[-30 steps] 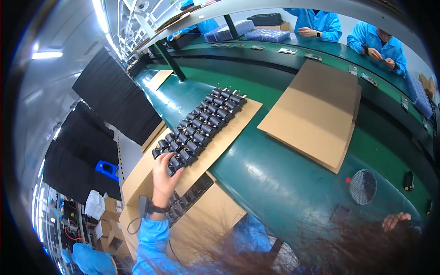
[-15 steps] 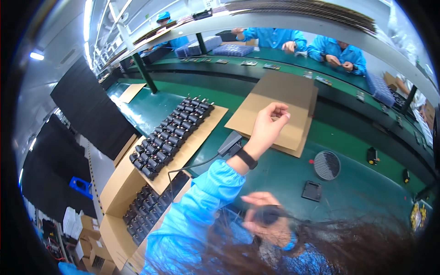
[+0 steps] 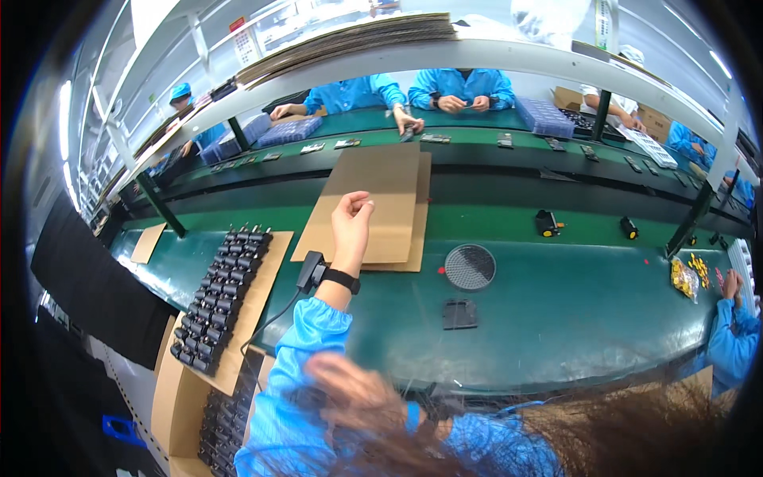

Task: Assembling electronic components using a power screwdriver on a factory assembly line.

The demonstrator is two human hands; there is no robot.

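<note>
My left hand (image 3: 352, 226) is raised in front of the stacked cardboard sheets (image 3: 401, 183), its fingers loosely curled toward the thumb, and nothing shows between them. A black wrist strap (image 3: 342, 279) with a dark block (image 3: 311, 271) and a cable circles that wrist. Lower down, my right hand (image 3: 354, 389) is beside my left sleeve, smeared by motion; whether it holds anything is unclear. Left of my arm, rows of black cylindrical parts (image 3: 214, 302) with metal tips lie on a cardboard sheet (image 3: 258, 294). More such parts (image 3: 225, 425) fill an open carton (image 3: 176, 409) below.
A round ribbed disc (image 3: 470, 267) and a square black tray (image 3: 460, 314) lie on the green table (image 3: 548, 318). Black-and-yellow parts (image 3: 547, 223) sit farther right. Beyond, circuit boards (image 3: 435, 139) line a conveyor, under a shelf (image 3: 493, 60). Co-workers sit opposite; another's hand (image 3: 733, 284) is at right.
The view has swung right, so the table's things appear farther left. My right hand has come closer to my left sleeve; the dark round thing at it no longer shows. My left hand stays curled.
</note>
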